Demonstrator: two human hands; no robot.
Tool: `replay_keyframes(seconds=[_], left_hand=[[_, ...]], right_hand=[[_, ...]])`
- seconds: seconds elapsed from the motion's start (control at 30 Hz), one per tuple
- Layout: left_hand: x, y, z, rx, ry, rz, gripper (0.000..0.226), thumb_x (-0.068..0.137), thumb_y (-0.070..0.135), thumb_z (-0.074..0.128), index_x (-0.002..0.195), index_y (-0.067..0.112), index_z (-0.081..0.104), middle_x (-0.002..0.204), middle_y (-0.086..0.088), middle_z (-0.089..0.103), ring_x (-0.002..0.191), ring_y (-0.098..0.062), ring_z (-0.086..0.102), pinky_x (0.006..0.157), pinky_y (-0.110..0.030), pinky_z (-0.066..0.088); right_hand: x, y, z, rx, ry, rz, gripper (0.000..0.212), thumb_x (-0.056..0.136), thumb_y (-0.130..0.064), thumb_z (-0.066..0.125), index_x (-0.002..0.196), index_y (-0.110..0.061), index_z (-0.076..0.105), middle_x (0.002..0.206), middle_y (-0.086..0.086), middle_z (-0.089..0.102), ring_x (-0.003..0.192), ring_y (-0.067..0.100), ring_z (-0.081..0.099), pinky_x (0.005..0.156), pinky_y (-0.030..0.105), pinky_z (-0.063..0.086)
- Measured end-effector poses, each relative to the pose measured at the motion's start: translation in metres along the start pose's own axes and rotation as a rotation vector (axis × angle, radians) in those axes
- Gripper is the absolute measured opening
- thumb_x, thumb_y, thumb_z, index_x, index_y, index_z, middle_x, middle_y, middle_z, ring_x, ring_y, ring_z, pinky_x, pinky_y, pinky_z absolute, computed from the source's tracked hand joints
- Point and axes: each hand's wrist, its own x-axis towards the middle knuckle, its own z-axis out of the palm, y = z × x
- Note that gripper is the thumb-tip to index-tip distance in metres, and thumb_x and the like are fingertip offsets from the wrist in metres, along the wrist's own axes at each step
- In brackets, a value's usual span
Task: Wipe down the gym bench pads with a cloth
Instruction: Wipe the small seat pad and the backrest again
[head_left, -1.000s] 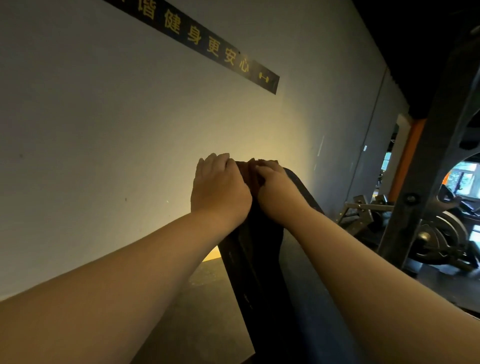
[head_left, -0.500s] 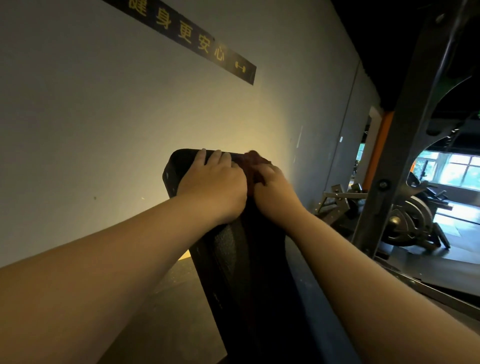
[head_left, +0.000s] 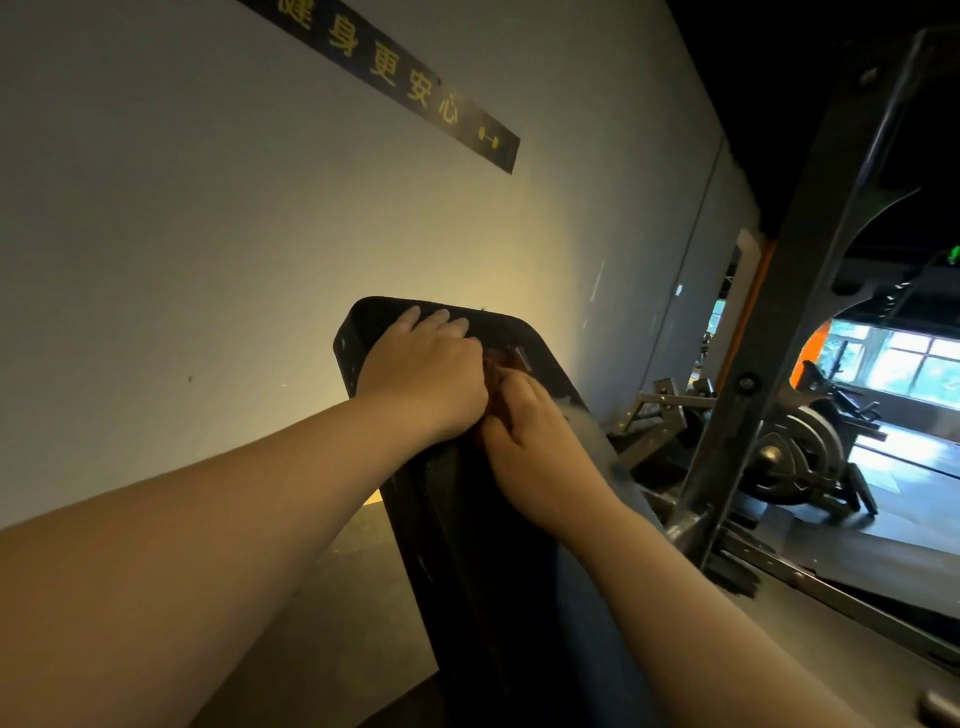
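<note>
Both are up at the pad (head_left: 467, 545) top: left hand (head_left: 423, 374) presses flat, right hand (head_left: 530, 431) pinches the cloth (head_left: 501, 364). Next, wipe downward.

A long dark strip sign (head_left: 415, 98) fixed high on the pale painted wall (head_left: 208, 260) carries the yellow characters "健身更安心", the first of them clipped by the frame's top edge, followed by 1 small yellow dumbbell symbol (head_left: 488, 139).

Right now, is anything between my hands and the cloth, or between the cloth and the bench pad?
Nothing visible. The dark reddish-brown cloth lies directly on the black padded bench back, right-hand grip pinching it, left-hand grip resting beside it.
</note>
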Motion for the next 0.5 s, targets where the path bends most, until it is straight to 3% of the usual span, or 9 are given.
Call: replay_keyframes(seconds=[0.1, 0.23, 0.3, 0.37, 0.5], left_hand=[[-0.002, 0.0, -0.003, 0.01, -0.029, 0.01, 0.05, 0.105, 0.03, 0.029, 0.153, 0.019, 0.036, 0.165, -0.004, 0.021, 0.153, -0.021, 0.012, 0.125, -0.042, 0.004], [-0.018, 0.01, 0.001, 0.051, -0.051, 0.008, 0.053, 0.105, 0.031, 0.026, 0.155, 0.015, 0.029, 0.166, -0.006, 0.017, 0.153, -0.025, 0.008, 0.125, -0.045, 0.003], [-0.029, 0.02, 0.003, 0.052, -0.054, 0.012, 0.055, 0.104, 0.029, 0.025, 0.156, 0.012, 0.026, 0.166, -0.006, 0.016, 0.153, -0.027, 0.006, 0.124, -0.047, 0.002], [-0.038, 0.029, 0.004, 0.029, -0.061, 0.019, 0.055, 0.103, 0.029, 0.023, 0.156, 0.012, 0.024, 0.166, -0.006, 0.015, 0.154, -0.027, 0.004, 0.124, -0.049, 0.002], [-0.059, 0.043, 0.005, -0.038, -0.063, 0.078, 0.054, 0.105, 0.027, 0.018, 0.156, 0.016, 0.025, 0.166, -0.002, 0.016, 0.154, -0.02, 0.005, 0.125, -0.044, 0.002]], right_hand=[[-0.027, 0.016, -0.004, -0.03, 0.021, 0.029, 0.027, 0.102, -0.03, 0.047, 0.129, -0.027, 0.05, 0.121, -0.01, 0.054, 0.106, 0.004, 0.055, 0.091, 0.024, 0.046], [-0.05, 0.057, -0.023, -0.036, 0.124, 0.348, 0.014, 0.103, -0.034, 0.047, 0.112, -0.025, 0.054, 0.113, -0.002, 0.056, 0.091, 0.007, 0.057, 0.077, 0.024, 0.048], [-0.055, 0.055, -0.022, -0.035, 0.156, 0.406, 0.015, 0.102, -0.032, 0.047, 0.112, -0.023, 0.056, 0.118, 0.002, 0.058, 0.096, 0.012, 0.058, 0.087, 0.034, 0.052], [-0.062, 0.035, -0.005, -0.065, 0.17, 0.298, 0.025, 0.101, -0.029, 0.046, 0.122, -0.023, 0.057, 0.127, -0.002, 0.056, 0.112, 0.015, 0.056, 0.1, 0.041, 0.048], [-0.094, -0.006, 0.012, -0.001, 0.109, 0.045, 0.035, 0.1, -0.03, 0.045, 0.134, -0.032, 0.052, 0.137, -0.013, 0.05, 0.128, 0.008, 0.045, 0.111, 0.037, 0.04]])
